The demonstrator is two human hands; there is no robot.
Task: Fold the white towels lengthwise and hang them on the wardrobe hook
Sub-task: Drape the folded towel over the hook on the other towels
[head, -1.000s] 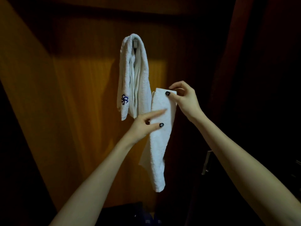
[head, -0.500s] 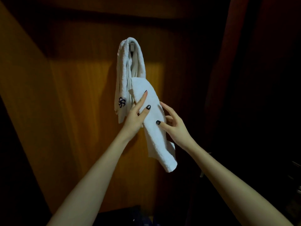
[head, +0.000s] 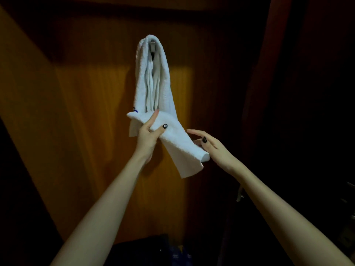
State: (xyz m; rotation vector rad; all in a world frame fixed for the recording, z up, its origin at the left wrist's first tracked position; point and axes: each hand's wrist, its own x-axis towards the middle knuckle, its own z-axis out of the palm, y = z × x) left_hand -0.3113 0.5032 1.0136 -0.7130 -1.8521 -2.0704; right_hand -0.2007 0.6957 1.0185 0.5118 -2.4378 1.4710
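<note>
As left fingers (head: 154, 117) pinch towel (head: 182, 148), thumb (head: 162, 128) atop

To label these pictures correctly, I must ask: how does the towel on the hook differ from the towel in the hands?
The hung towel drapes over the hook, its ends hanging straight down; the held towel slants across its lower part, off the hook. No hand holds the hung towel; the left hand grips the held towel and the right hand touches its lower end. Both are white, folded narrow.
</note>
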